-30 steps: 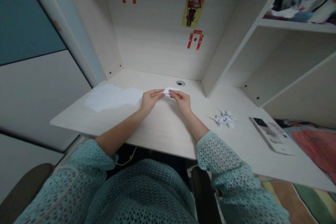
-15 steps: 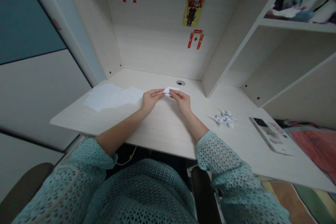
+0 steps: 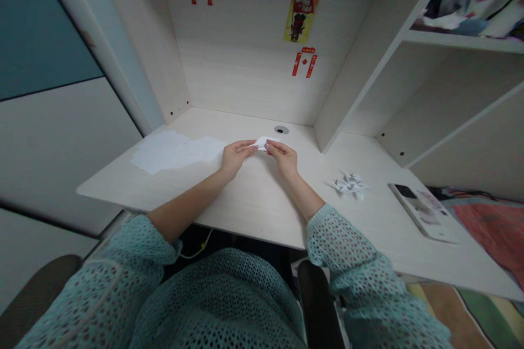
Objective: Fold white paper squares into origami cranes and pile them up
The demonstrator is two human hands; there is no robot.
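Observation:
A small folded piece of white paper (image 3: 261, 144) is held between my two hands, a little above the desk. My left hand (image 3: 236, 156) pinches its left end between thumb and fingers. On the other side, my right hand (image 3: 284, 156) grips the right part, thumb and fingertips pressed together. The fingers cover parts of the paper, and its exact folds are too small to make out. Loose white paper sheets (image 3: 172, 150) lie spread to the left of my left hand. Folded white paper pieces (image 3: 350, 185) sit in a cluster to the right of my right forearm.
A phone-like white object (image 3: 423, 211) lies on the right of the desk (image 3: 254, 202). Behind my hands is a round cable hole (image 3: 281, 130). An upright panel (image 3: 352, 76) stands at the right back, and a reddish cloth (image 3: 489, 223) lies beyond the right edge.
Both hands stay in nearly the same place, with the paper still between them. My fingertips have shifted very slightly on the paper.

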